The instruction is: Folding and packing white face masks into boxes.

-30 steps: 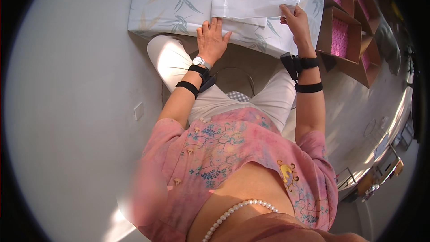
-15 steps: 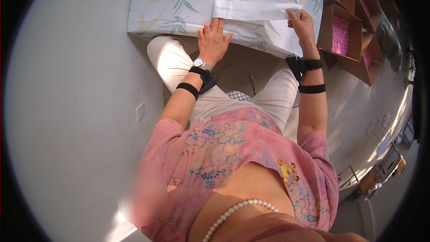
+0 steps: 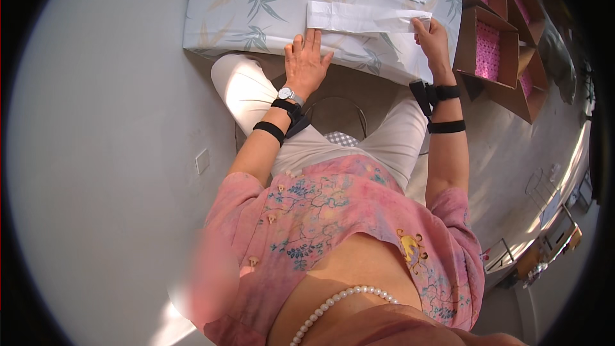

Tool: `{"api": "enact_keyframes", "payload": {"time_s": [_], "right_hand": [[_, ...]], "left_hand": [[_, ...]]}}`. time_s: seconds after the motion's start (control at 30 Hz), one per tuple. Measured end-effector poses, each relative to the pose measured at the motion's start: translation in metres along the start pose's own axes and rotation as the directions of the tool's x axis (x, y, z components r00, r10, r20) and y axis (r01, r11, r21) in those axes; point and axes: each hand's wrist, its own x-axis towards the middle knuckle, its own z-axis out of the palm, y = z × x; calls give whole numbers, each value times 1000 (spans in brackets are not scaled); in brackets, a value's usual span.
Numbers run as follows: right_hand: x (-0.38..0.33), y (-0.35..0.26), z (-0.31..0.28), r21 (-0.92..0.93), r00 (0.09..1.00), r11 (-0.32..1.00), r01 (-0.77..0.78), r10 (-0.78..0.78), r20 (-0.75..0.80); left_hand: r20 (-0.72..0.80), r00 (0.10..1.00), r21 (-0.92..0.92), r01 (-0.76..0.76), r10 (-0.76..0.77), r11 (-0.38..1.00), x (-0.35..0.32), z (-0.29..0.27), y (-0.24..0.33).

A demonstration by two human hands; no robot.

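A long, white folded paper strip (image 3: pixel 365 19) lies on the worktop (image 3: pixel 224 25), which is covered in a pale cloth printed with bamboo leaves. The right hand (image 3: pixel 432 41) has slid along to pinch its right end, so the strip now lies drawn out straight. The left hand (image 3: pixel 306 59), open and flat just below the strip's left end, has stayed pressing the cloth. Brown cardboard boxes with pink lining (image 3: pixel 490 45) stand right of the strip.

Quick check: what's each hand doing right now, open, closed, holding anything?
Left hand: open, flat on the leaf-print tablecloth, holding nothing.
Right hand: pinching the end of the folded white paper bag.
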Motion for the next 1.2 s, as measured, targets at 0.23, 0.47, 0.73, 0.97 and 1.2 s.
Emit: {"api": "enact_keyframes", "payload": {"time_s": [0.23, 0.47, 0.73, 0.97, 1.2], "right_hand": [[-2, 9, 3, -14, 1000, 1000, -17, 17, -9], [-1, 20, 1, -64, 998, 996, -64, 63, -21], [-2, 35, 3, -83, 998, 995, -49, 44, -54], [2, 55, 3, -285, 991, 953, -99, 68, -116], [0, 69, 8, -330, 982, 942, -62, -1, -187]], "left_hand": [[13, 1000, -7, 3, -3, 1000, -1, 0, -1], [13, 1000, -4, -4, 4, 1000, -2, 0, -2], [31, 999, 5, -16, 16, 1000, -1, 1, -3], [6, 1000, 6, -25, 25, 1000, -3, 1, -5], [2, 1000, -4, -22, 22, 1000, -3, 1, -5]]}}
